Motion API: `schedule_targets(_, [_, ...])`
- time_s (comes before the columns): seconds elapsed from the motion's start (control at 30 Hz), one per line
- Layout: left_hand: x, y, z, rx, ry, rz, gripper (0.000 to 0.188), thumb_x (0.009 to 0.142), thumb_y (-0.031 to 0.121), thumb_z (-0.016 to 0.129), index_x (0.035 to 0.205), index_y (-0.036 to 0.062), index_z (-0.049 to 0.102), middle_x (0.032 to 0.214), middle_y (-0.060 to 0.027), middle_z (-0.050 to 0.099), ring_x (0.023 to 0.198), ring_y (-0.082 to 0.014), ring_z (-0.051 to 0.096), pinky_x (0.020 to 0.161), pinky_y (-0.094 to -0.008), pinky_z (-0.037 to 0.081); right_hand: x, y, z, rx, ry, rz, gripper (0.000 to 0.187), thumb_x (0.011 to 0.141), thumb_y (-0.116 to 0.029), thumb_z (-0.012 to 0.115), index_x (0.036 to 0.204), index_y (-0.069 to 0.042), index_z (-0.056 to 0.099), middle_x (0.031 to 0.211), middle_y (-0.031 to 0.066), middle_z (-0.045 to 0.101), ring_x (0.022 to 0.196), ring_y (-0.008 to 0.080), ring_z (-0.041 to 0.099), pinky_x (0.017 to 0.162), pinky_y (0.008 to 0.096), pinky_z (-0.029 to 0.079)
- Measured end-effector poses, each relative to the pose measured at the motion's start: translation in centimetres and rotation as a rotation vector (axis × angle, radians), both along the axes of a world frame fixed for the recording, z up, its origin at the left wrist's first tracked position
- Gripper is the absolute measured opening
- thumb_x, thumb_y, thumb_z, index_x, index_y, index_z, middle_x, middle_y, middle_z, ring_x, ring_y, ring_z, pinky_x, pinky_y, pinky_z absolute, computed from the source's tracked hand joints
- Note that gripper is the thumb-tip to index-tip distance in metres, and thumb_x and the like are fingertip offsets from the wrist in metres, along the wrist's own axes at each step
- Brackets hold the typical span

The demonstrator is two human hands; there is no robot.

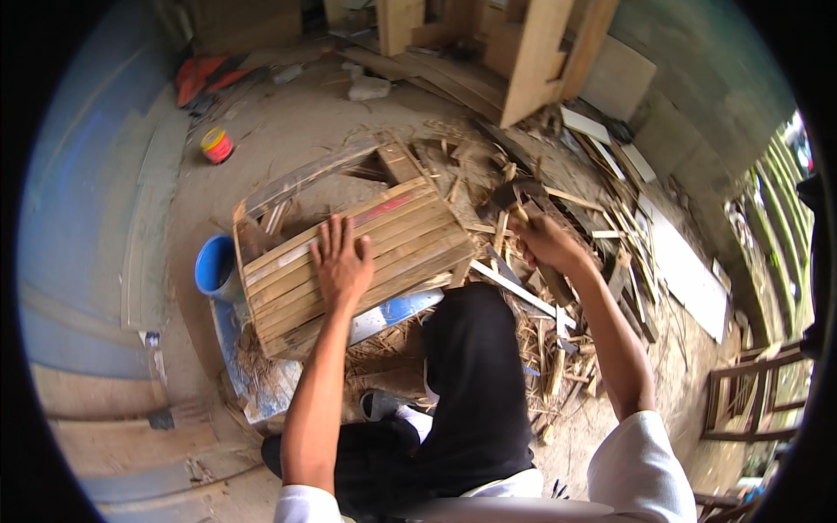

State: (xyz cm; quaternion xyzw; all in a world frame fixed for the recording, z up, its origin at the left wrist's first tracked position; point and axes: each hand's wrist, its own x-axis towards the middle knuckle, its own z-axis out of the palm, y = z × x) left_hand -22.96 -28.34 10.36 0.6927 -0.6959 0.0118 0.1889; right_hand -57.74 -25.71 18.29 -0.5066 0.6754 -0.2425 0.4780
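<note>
The left hand (343, 268) lies flat, fingers spread, on a rough slatted wooden frame (410, 234) beside a blue bucket (214, 263); its red marking is unreadable; the right hand (547, 242) grips a blurred, dark-headed hammer (520, 193).

2 bare hands, 1 hammer (523, 193), 1 slatted wooden piece (384, 248)
The hands are 1 left hand (343, 264) and 1 right hand (547, 241); around them are 1 blue bucket (212, 264), 1 red-and-yellow tub (217, 146), 2 white sleeves (641, 466) and well over 10 wood scraps (621, 272), overlapping too much for an exact count.
</note>
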Motion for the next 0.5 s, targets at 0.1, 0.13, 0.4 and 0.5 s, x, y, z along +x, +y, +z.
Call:
schedule_targets(0.1, [-0.1,0.3,0.5,0.004,-0.011,-0.018,0.052,0.098,0.04,0.04,0.144,0.0163,0.041,0.153,-0.0092,0.032,0.143,-0.03,0.025,0.116,-0.049,0.016,-2.8,5.1,-5.0,0.094,0.281,-0.052,0.037,0.096,-0.028,0.054,0.078,0.004,0.06,0.058,0.0069,0.056,0.053,0.016,0.058,0.043,0.0315,0.043])
schedule_targets(0.13, [-0.4,0.4,0.7,0.0,-0.021,-0.04,0.052,0.097,0.039,0.041,0.144,0.015,0.041,0.153,-0.0098,0.032,0.142,-0.0307,0.026,0.116,-0.0489,0.016,-3.1,6.9,-7.2,0.176,0.219,-0.106,0.035,0.095,-0.028,0.055,0.08,0.003,0.062,0.06,0.0082,0.058,0.054,0.0166,0.059,0.045,0.0318,0.045])
schedule_targets(0.4, [-8.7,-1.3,1.6,-0.002,0.226,-0.744,0.057,0.094,0.036,0.052,0.142,0.0073,0.041,0.147,-0.017,0.039,0.139,-0.0324,0.032,0.117,-0.0469,0.018,-3.2,14.6,-23.7,0.479,0.116,0.082,0.036,0.091,-0.033,0.06,0.083,0.001,0.068,0.069,0.0134,0.066,0.056,0.0199,0.064,0.053,0.034,0.05])
schedule_targets(0.5, [-13.1,-3.4,1.9,0.007,0.156,-0.868,0.058,0.094,0.037,0.052,0.142,0.0073,0.04,0.147,-0.0152,0.04,0.139,-0.031,0.032,0.117,-0.0461,0.018,-3.3,13.1,-27.4,0.272,0.309,0.176,0.038,0.091,-0.039,0.052,0.086,-0.005,0.07,0.079,0.017,0.069,0.071,0.0291,0.068,0.065,0.0416,0.053])
